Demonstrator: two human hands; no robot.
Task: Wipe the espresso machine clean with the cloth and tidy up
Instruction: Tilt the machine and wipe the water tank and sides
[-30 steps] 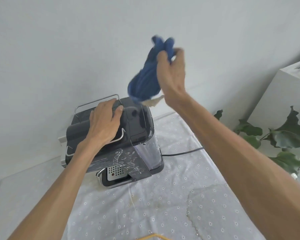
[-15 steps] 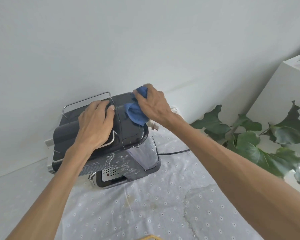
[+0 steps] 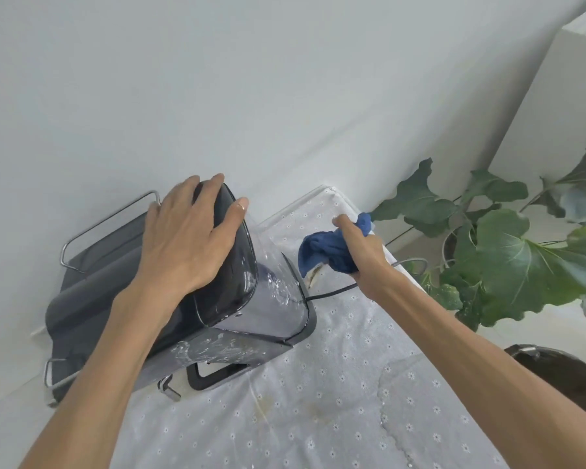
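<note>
The dark, glossy espresso machine (image 3: 217, 292) stood on the worktop (image 3: 335, 418) at nine o'clock, its clear water tank (image 3: 278, 292) beaded with droplets. The left hand (image 3: 186, 242) lay flat and spread on its top. The right hand (image 3: 359, 252), at three o'clock, clutched the bunched blue cloth (image 3: 322, 248).

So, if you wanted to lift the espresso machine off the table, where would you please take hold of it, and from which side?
Probably by the body, one hand on each side from above. The espresso machine is bulky and broad, so one grip would not span it. The left hand lies flat on its smooth rounded top, which offers no edge. I would avoid the thin wire rail and mind the cord behind.
</note>
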